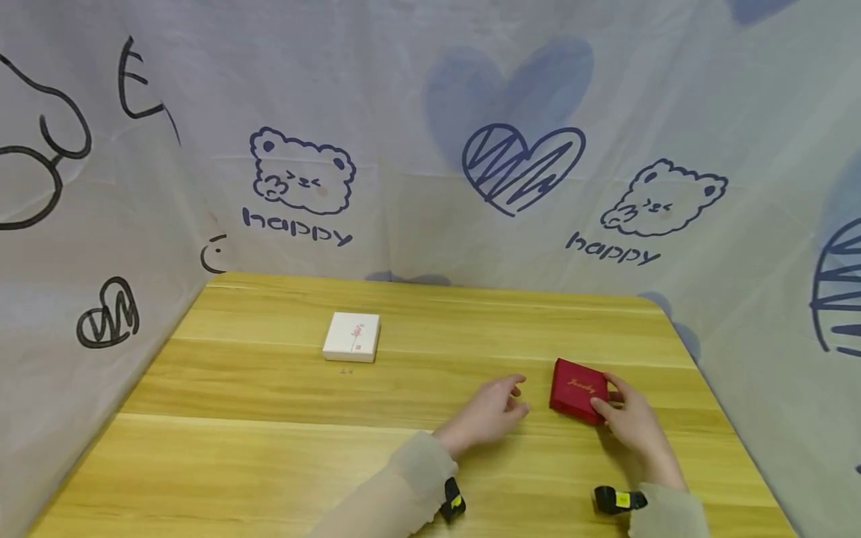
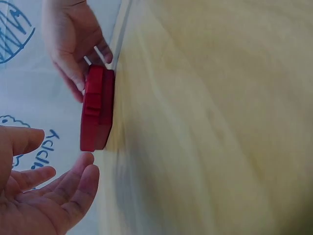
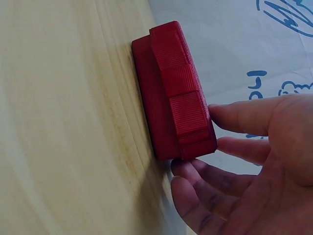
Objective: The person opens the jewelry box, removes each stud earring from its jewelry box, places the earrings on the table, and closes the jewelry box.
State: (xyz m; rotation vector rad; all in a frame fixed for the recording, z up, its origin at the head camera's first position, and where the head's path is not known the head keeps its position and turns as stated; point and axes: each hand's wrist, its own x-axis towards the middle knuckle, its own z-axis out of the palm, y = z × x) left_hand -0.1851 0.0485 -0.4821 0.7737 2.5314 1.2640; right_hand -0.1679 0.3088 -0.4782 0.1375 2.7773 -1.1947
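Observation:
A red jewelry box [image 1: 578, 390] with gold lettering on its lid is near the right side of the table. A ribbed ribbon bow [image 3: 183, 85] runs along its side in the right wrist view. My right hand [image 1: 630, 418] grips the box by its right end, thumb at the lid's edge and fingers round the far side and end. To the left of the box, my left hand [image 1: 489, 412] is held apart from it, fingers loosely bent and holding nothing. In the left wrist view, the fingertips [image 2: 87, 178] of that hand are just short of the box's near end.
A white box [image 1: 352, 338] with a pink flower print lies on the wooden table [image 1: 269, 456], toward the back left. Tiny items [image 1: 346, 371], too small to identify, lie in front of it. Printed cloth [image 1: 417, 246] hangs around the table's back and sides.

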